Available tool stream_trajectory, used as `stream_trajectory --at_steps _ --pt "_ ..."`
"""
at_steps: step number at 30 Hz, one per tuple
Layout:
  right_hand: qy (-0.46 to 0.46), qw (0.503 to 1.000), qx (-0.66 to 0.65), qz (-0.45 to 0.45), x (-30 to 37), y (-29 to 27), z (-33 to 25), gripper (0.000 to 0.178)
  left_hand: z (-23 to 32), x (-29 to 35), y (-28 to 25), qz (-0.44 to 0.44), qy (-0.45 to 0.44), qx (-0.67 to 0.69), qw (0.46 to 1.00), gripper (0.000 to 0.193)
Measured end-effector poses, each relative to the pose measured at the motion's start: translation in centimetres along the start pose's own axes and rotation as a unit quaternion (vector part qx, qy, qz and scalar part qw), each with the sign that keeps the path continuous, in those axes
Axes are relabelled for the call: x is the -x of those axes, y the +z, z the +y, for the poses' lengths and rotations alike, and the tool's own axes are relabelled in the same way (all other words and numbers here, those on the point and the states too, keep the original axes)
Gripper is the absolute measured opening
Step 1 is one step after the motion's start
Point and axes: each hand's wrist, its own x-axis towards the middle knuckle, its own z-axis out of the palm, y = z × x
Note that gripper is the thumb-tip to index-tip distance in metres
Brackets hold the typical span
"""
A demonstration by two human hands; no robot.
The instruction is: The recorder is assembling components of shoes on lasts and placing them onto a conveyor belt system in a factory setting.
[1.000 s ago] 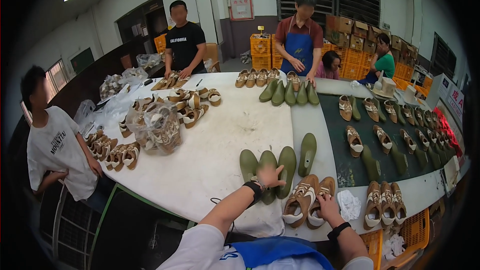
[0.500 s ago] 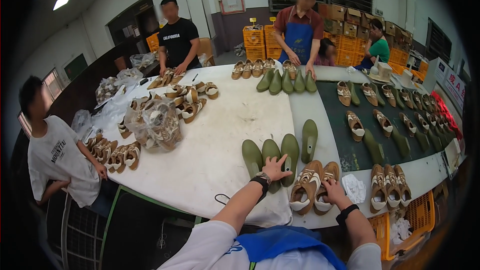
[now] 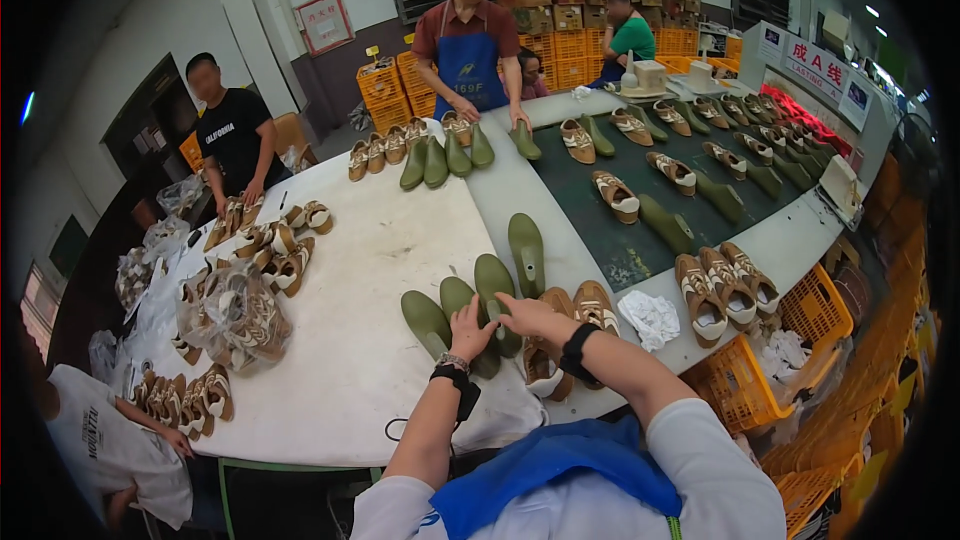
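Note:
Several green shoe lasts (image 3: 423,316) stand in a near group on the table in front of me. My left hand (image 3: 468,333) rests over the heel end of the second last (image 3: 457,298), its fingers stretched and apart. From the right, my right hand (image 3: 526,317) reaches across to the third last (image 3: 493,278), fingers extended and touching its heel part. One more last (image 3: 525,245) lies slightly farther off. A brown-and-white sneaker (image 3: 543,368) is partly covered by my right forearm, with its mate (image 3: 595,306) beside it.
A crumpled white cloth (image 3: 650,318) and several sneakers (image 3: 728,280) lie to the right, above an orange crate (image 3: 740,385). Beyond is a dark green belt (image 3: 620,250) with shoes and lasts. Co-workers stand around the table; one in a blue apron (image 3: 468,65) touches a far last (image 3: 525,139).
My view has turned right. My right hand has left the sneaker and moved left to the third last. My left hand has shifted off that last towards the second.

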Motion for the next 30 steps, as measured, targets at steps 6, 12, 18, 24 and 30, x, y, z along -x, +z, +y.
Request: stream_trajectory --at_steps 6,12,18,24,30 --pt "0.008 0.998 0.052 -0.026 -3.4 3.3 -0.8 0.061 -0.1 3.2 1.7 0.176 -0.071 0.105 0.976 0.062" --pt "0.034 0.991 0.127 -0.023 -2.5 4.0 -2.1 0.078 1.5 3.8 1.7 0.175 -0.122 0.069 0.974 0.054" --pt "0.047 0.993 0.110 -0.020 -2.7 3.3 -2.1 0.079 4.2 2.7 -2.5 0.053 -0.107 -0.185 0.976 0.056" --pt "0.054 0.996 0.068 -0.018 -2.9 4.0 -2.1 0.070 3.5 3.7 -3.3 0.103 -0.134 -0.208 0.963 0.055" --pt "0.035 0.999 -0.004 0.025 -2.6 3.1 -0.8 0.068 3.3 3.7 -2.4 0.136 -0.114 -0.222 0.959 0.047"
